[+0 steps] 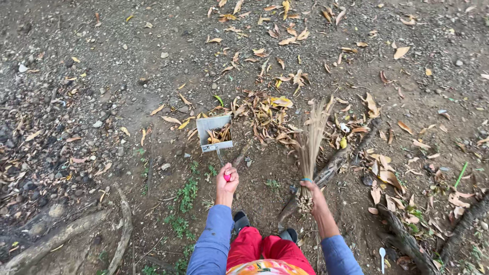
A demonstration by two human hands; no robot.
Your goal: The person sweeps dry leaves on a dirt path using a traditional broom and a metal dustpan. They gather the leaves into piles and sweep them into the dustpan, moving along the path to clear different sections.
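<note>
Your left hand (226, 179) is curling shut around the pink-tipped handle of a metal dustpan (214, 133), which is sitting on the dirt ground (127, 76) at twelve o'clock from that hand, its tray already carrying a few dry leaves. Your right hand (311, 189) is clenching the bound end of a stick broom (311, 142), whose bristles are fanning upward toward twelve o'clock and touching the leaf pile (265, 114). That pile is lying between the dustpan and the broom, at about one o'clock from the pan.

A thick tree root (331, 165) is running diagonally just beside the broom head, crossing under the bristles. More roots (56, 237) are stretching along at eight o'clock from your left hand, and another root (407, 239) is lying at four o'clock from your right. Small green weeds (186, 196) are growing at nine o'clock from your left wrist. A white plastic spoon (382, 257) is lying near the bottom edge, at five o'clock from your right hand.
</note>
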